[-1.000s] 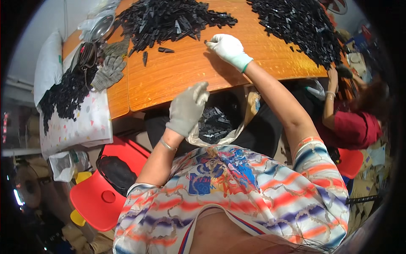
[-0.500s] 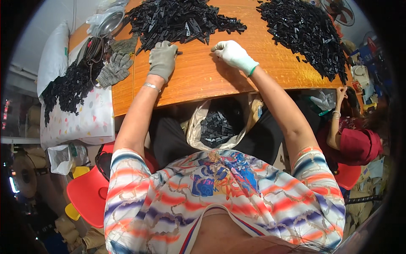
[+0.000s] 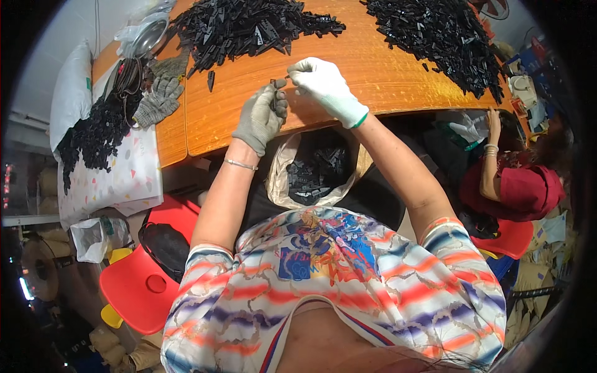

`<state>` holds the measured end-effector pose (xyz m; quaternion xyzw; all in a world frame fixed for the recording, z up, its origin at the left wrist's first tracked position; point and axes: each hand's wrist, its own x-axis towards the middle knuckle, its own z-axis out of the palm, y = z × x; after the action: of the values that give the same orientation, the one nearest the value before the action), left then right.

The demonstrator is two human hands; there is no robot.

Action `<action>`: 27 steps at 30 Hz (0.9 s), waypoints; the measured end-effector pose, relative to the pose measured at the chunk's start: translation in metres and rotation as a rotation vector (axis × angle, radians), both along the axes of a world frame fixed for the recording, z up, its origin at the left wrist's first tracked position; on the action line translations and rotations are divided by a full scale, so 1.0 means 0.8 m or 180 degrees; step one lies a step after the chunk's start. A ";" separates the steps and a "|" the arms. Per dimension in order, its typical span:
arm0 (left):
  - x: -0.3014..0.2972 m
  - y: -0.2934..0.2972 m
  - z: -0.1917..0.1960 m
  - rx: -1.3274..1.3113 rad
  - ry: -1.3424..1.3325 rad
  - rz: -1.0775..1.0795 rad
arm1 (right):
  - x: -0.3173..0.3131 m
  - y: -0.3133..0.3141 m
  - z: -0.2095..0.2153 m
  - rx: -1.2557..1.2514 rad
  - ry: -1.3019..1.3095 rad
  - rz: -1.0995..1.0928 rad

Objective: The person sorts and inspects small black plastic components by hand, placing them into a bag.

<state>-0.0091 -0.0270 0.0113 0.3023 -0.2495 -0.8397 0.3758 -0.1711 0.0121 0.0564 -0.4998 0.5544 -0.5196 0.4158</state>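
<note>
My left hand [image 3: 260, 118], in a grey glove, is closed around a small black plastic piece [image 3: 274, 94] above the front part of the wooden table. Close to its fingertips is my right hand [image 3: 323, 87], in a white glove with a green cuff. Its thumb and forefinger are pinched together; what lies between them is too small to make out. Beyond both hands spreads a large heap of slim black pieces [image 3: 239, 31]. One loose black piece [image 3: 211, 81] lies just in front of that heap.
Another black heap [image 3: 444, 46] covers the table's right side. An open bag [image 3: 280, 180] of black pieces sits below the table edge. Grey knitted gloves [image 3: 157, 102] and a dark pile [image 3: 93, 133] lie at left. A co-worker's forearm [image 3: 491, 140] reaches the table at right.
My left hand has moved right and nearer to me, turning its fingers upward. My right hand has shifted slightly left, so the two hands are now close together.
</note>
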 end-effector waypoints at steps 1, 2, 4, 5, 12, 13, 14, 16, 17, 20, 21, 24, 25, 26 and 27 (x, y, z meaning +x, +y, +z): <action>-0.001 0.004 0.004 -0.0001 0.0006 -0.0007 | 0.003 0.002 0.000 -0.0001 0.0006 -0.0007; -0.001 0.007 0.006 -0.0027 -0.0013 -0.0014 | 0.006 0.003 0.000 -0.0059 0.0132 -0.0100; -0.002 0.014 0.011 -0.0054 -0.0026 -0.0023 | 0.012 0.004 -0.001 -0.0118 0.0263 -0.0194; -0.003 0.018 0.015 -0.0173 -0.0155 0.0012 | 0.015 0.004 -0.002 -0.0121 0.0325 -0.0293; -0.003 0.033 0.028 -0.0593 -0.0485 0.0162 | 0.033 0.006 0.002 -0.0188 0.0285 -0.0581; -0.003 0.033 0.028 -0.0592 -0.0481 0.0163 | 0.033 0.006 0.003 -0.0187 0.0289 -0.0580; -0.003 0.034 0.028 -0.0646 -0.0478 0.0170 | 0.033 0.007 0.002 -0.0151 0.0229 -0.0548; -0.002 0.034 0.026 -0.0695 -0.0475 0.0180 | 0.032 0.007 0.001 -0.0111 0.0170 -0.0511; -0.001 0.034 0.026 -0.0740 -0.0510 0.0210 | 0.031 0.006 0.000 -0.0093 0.0507 -0.0486; -0.003 0.035 0.018 -0.0889 -0.0639 0.0250 | 0.025 0.004 -0.011 -0.0122 0.1120 -0.0436; -0.004 0.036 0.015 -0.0993 -0.0739 0.0270 | 0.022 0.003 -0.015 -0.0172 0.1392 -0.0402; -0.006 0.040 0.013 -0.1693 -0.1344 0.0503 | 0.030 0.014 0.009 -0.0128 0.2304 -0.0143; -0.006 0.039 0.011 -0.1842 -0.1525 0.0514 | 0.030 0.013 0.006 -0.0321 0.2443 -0.0117; -0.008 0.038 0.009 -0.1847 -0.1520 0.0510 | 0.027 0.012 0.006 -0.0322 0.2447 -0.0124; -0.010 0.038 0.007 -0.1874 -0.1608 0.0544 | 0.025 0.011 0.005 -0.0413 0.2769 0.0004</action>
<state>-0.0170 0.0031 0.0172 0.3984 -0.5380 -0.5973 0.4417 -0.1514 0.0209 0.0603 -0.6975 0.6438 -0.2943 0.1116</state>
